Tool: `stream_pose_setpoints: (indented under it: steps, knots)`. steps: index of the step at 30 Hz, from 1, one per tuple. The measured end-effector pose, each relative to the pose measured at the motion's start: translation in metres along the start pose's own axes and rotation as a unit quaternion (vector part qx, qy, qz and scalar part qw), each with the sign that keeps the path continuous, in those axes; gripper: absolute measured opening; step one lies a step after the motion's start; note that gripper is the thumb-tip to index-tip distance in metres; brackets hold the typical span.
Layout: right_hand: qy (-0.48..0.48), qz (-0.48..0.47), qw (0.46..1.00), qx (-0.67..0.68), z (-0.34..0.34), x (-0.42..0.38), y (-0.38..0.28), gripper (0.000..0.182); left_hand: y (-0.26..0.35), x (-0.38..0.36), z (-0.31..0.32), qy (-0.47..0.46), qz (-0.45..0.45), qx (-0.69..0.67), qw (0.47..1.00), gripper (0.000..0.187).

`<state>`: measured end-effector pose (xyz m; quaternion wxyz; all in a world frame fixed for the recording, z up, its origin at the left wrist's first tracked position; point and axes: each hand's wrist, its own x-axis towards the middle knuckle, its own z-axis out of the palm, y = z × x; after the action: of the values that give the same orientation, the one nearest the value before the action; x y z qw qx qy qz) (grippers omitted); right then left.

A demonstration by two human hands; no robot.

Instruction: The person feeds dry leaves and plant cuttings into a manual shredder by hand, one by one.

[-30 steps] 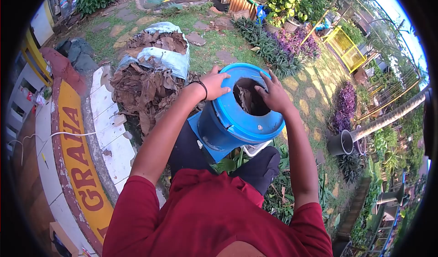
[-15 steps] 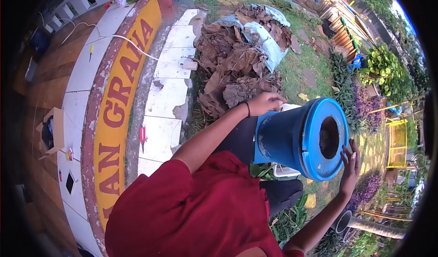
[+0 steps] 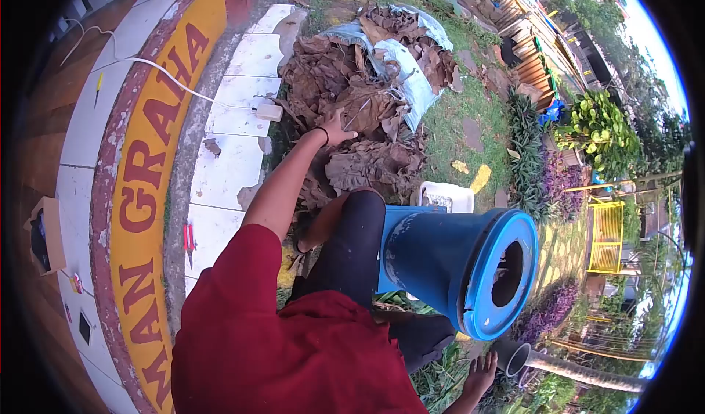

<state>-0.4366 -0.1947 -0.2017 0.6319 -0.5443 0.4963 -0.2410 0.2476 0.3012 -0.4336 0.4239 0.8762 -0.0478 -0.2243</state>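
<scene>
Brown, brittle dry leaves [image 3: 360, 105] lie heaped on a grey-white sack [image 3: 411, 72] beside the tiled kerb, and the left hand [image 3: 336, 130] is pushed into them, fingers curled as if gathering a handful, though the grip itself is partly buried. The blue drum [image 3: 448, 263] leans on the person's lap, its round lid opening [image 3: 508, 273] facing sideways. This looks like the grabbing stage; next would call for carrying the leaves to that opening. The right hand [image 3: 481, 375] hangs low, fingers spread, holding nothing. The drum's inside is too dark to read.
</scene>
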Motion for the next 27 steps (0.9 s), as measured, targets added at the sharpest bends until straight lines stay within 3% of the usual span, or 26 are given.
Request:
stream_pose_setpoints:
  steps: [3, 5, 7, 9, 11, 15, 19, 20, 22, 23, 25, 26, 27]
  knots:
    - [-0.028, 0.008, 1.0, -0.002, 0.002, -0.019, 0.01, 0.056, 0.024, 0.073, -0.013, -0.01, -0.039, 0.025, 0.999, 0.133]
    - [0.015, 0.087, 0.995, -0.039, 0.027, -0.052, -0.002, 0.049, 0.046, 0.107, -0.024, -0.001, -0.023, 0.0, 1.0, 0.134]
    - [-0.007, 0.117, 0.992, -0.037, 0.055, -0.079, -0.019, 0.057, 0.048, 0.141, -0.024, 0.019, -0.007, -0.005, 1.0, 0.137]
    - [-0.003, 0.15, 0.989, 0.005, 0.062, -0.089, -0.024, 0.056, 0.046, 0.156, -0.033, -0.034, -0.034, -0.027, 0.998, 0.137]
    - [0.037, 0.146, 0.988, -0.043, 0.082, -0.094, -0.034, 0.056, 0.035, 0.173, -0.021, -0.054, -0.044, -0.004, 0.998, 0.137]
    - [0.049, 0.179, 0.98, -0.066, 0.087, -0.08, -0.033, 0.057, 0.016, 0.184, 0.017, -0.107, -0.049, 0.092, 0.989, 0.135]
    - [-0.001, 0.147, 0.985, -0.09, 0.085, -0.055, -0.03, 0.058, 0.017, 0.15, 0.064, -0.109, -0.044, 0.147, 0.982, 0.132]
    - [-0.041, 0.16, 0.981, -0.099, 0.083, -0.05, -0.031, 0.05, 0.008, 0.146, 0.078, -0.111, -0.047, 0.147, 0.982, 0.132]
    - [-0.064, 0.173, 0.977, -0.105, 0.088, -0.049, -0.033, 0.04, -0.011, 0.139, 0.102, -0.147, 0.046, 0.148, 0.977, 0.107]
    - [-0.064, 0.177, 0.977, -0.102, 0.093, -0.051, -0.034, 0.04, -0.018, 0.131, 0.105, -0.149, 0.045, 0.153, 0.976, 0.107]
    - [-0.063, 0.162, 0.978, -0.115, 0.095, -0.053, -0.038, 0.041, -0.029, 0.105, 0.099, -0.089, 0.112, 0.117, 0.983, 0.076]
    - [-0.118, 0.158, 0.972, -0.127, 0.082, -0.05, -0.041, 0.049, -0.039, 0.096, 0.095, -0.069, 0.103, 0.079, 0.989, 0.058]
    - [-0.116, 0.151, 0.971, -0.141, 0.07, -0.046, -0.043, 0.051, -0.049, 0.077, 0.082, -0.025, 0.103, 0.023, 0.994, 0.051]
